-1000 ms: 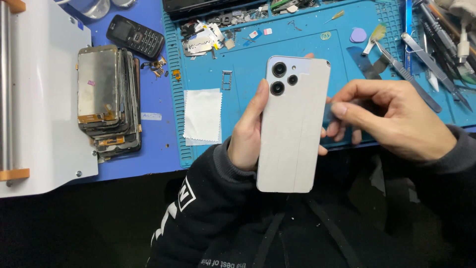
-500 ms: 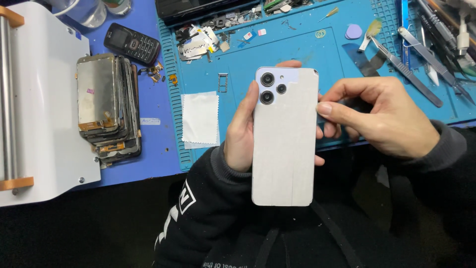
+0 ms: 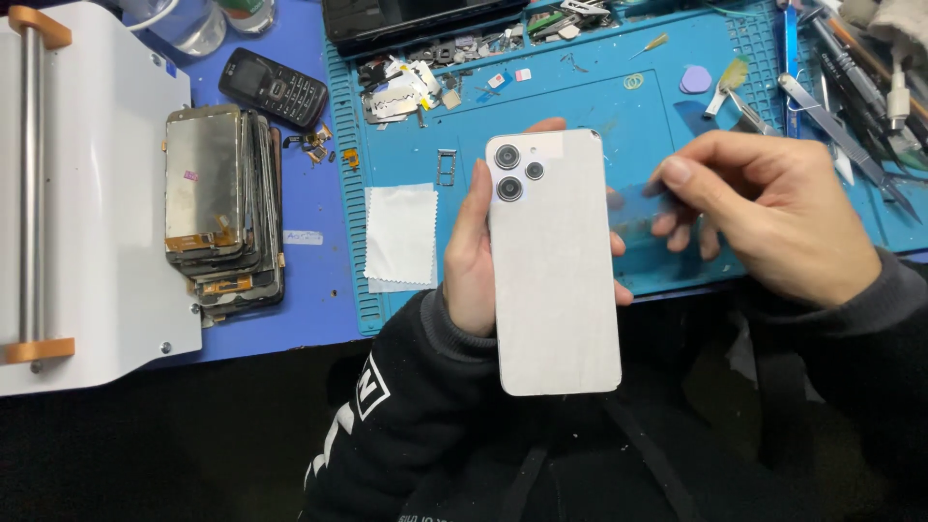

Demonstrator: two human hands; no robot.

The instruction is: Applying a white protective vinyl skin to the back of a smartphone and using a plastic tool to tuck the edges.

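Two hands, one white phone held back-up

Left hand [image 3: 474, 261] wraps the white phone [image 3: 553, 261] from behind, thumb along its left edge, fingers [image 3: 621, 290] curled round the right edge; grip closed so the back panel with three camera lenses faces the viewer. Phone held above the desk edge, over the blue work mat [image 3: 580, 87]. Right hand [image 3: 773, 217] just beside the phone's right edge, thumb and forefinger pinched on a thin clear film or card [image 3: 638, 208], hard to make out. White cloth [image 3: 400, 235] lies left on the mat. Stack of old screens [image 3: 220, 203] and a black keypad phone [image 3: 273, 89] sit further left
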